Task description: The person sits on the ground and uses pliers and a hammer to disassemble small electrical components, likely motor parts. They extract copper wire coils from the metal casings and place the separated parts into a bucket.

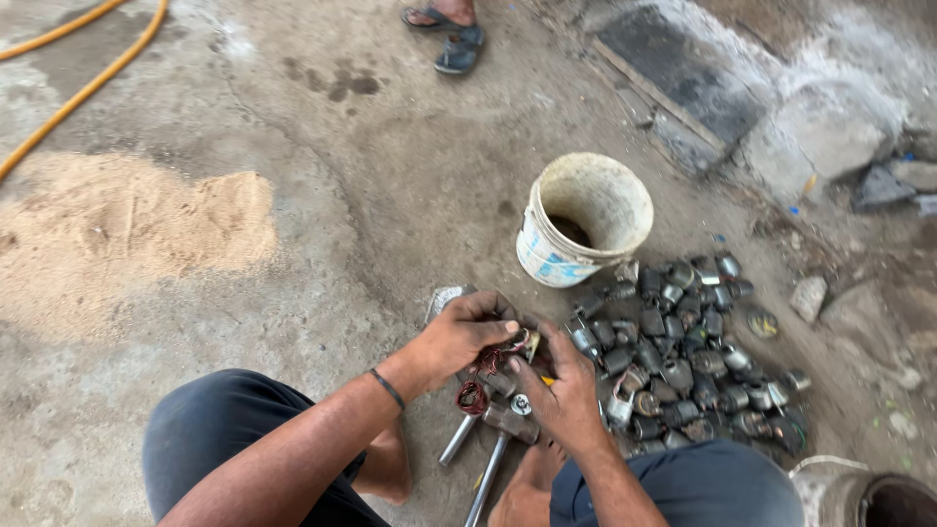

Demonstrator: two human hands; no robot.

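My left hand (467,332) and my right hand (561,390) meet over the concrete floor, both gripping a small metal motor part (519,344) with reddish copper wire (475,395) hanging from it. Just below the hands lies a hammer (503,429) with a metal handle, and a second metal rod (456,441) lies beside it. A heap of several dark small motors (683,356) is spread to the right of my right hand. I am squatting, with my knees at the bottom of the view.
A dirty white plastic bucket (586,220) stands beyond the heap. A pile of sand (127,224) lies at the left with a yellow hose (88,83) above it. Another person's sandalled foot (451,34) is at the top. Stones and rubble (830,137) sit at the right.
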